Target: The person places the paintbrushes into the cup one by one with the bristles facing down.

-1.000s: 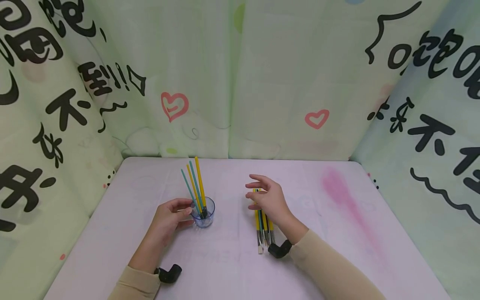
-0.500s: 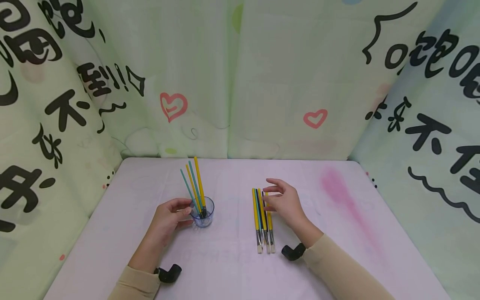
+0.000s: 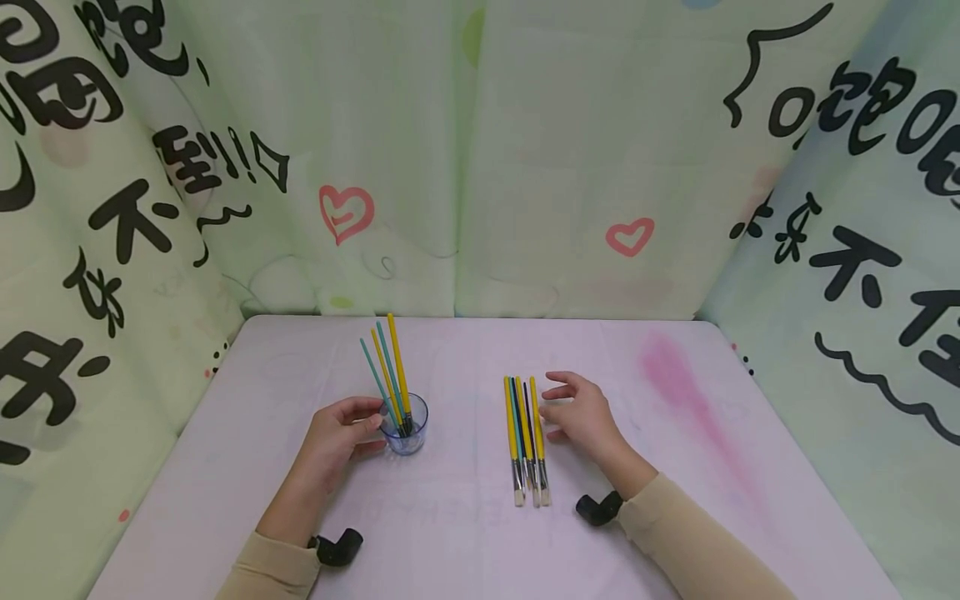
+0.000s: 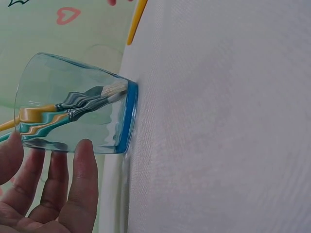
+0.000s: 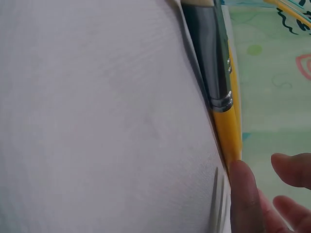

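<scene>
Holding a clear cup (image 3: 410, 443) by its side, your left hand (image 3: 337, 437) is just left of the middle of the frame, its fingers and thumb set against the cup's wall. The cup stands upright on the counter (image 3: 450, 525). In it are four paint brushes (image 3: 400, 367), two yellow and two blue-green, with their hairs down at the bottom and their long handles leaning toward the upper left of the frame. Your right hand (image 3: 588, 421) holds nothing; it is right of the middle, with its fingers apart and a bit bent, pointing left. Just beside them is a row of brushes (image 3: 524, 425), lying close together on the counter, handle ends toward the top of the frame and hairs toward the bottom. Most of those handles are yellow, with a blue-green one and a dark one among them. You can't tell for sure if a fingertip touches the nearest yellow handle. A pink smudge (image 3: 678, 379) marks the counter at the right of the frame. Behind it all hangs pale green cloth (image 3: 540, 125).
</scene>
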`<state>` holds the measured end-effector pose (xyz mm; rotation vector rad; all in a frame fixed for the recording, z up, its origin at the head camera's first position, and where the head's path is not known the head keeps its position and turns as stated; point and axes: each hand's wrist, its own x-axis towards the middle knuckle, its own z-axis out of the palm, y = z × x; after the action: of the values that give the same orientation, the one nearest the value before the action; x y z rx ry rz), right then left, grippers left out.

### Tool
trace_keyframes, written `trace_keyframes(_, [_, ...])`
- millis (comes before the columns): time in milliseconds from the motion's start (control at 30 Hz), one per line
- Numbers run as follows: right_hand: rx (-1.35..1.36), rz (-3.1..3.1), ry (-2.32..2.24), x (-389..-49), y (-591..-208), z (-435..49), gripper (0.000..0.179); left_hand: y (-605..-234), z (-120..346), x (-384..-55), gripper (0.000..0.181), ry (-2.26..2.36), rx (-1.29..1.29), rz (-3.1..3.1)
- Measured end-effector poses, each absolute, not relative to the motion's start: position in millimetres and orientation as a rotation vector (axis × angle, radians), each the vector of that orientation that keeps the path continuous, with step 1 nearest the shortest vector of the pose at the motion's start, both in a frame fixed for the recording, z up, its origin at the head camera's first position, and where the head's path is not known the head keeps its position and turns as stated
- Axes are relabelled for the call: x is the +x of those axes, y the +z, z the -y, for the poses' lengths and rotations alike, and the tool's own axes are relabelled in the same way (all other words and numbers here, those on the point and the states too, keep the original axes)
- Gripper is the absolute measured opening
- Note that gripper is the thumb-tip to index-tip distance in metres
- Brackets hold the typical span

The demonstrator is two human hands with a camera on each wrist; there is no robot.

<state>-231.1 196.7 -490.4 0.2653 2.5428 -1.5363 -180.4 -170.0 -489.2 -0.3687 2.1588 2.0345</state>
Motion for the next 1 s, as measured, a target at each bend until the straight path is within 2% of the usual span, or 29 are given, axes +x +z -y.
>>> trace_keyframes(1000, [0.270,-2.722,-1.070,-247,-494,-177,0.067,-492,171,-181,0.035,2.045,-0.336,-2.138])
